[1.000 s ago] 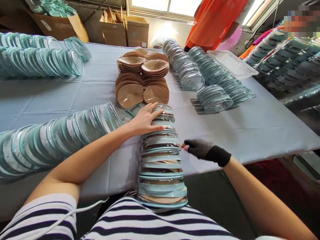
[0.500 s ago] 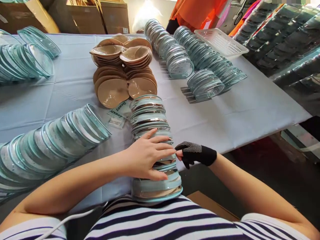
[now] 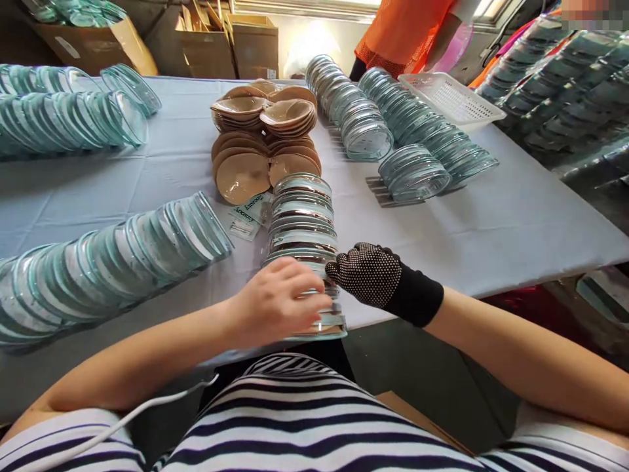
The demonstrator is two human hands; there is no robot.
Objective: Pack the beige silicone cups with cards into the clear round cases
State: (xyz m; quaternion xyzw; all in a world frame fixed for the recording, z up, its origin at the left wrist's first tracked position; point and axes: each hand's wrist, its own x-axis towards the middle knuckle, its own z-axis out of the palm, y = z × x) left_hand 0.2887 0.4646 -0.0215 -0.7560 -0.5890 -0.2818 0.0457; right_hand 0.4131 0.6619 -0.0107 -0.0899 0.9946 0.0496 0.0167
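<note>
A row of clear round cases (image 3: 302,223) with teal rims stands on edge in front of me, some with tan pieces inside. My left hand (image 3: 282,298) lies over the near part of this row, its fingers apart, loosely bent and slightly blurred. At the row's right side is my right hand (image 3: 368,275), in a black dotted glove. Its fingers are curled closed against the case rims; whatever is between the fingertips is hidden. Just beyond the row sit stacked tan bra cups (image 3: 243,177), with small printed cards (image 3: 246,219) beside them.
A long row of clear cases (image 3: 108,269) lies at the left, with more cases (image 3: 73,121) behind it. Further rows (image 3: 366,131) stand at the back right, near a white plastic basket (image 3: 452,98). A person in orange (image 3: 403,33) is behind the table; cardboard boxes (image 3: 253,46) are at the back.
My view has shifted, and the case row sits farther from my body. My left fingers have gone from outstretched to more bent. My gloved right hand has turned, its back now facing up.
</note>
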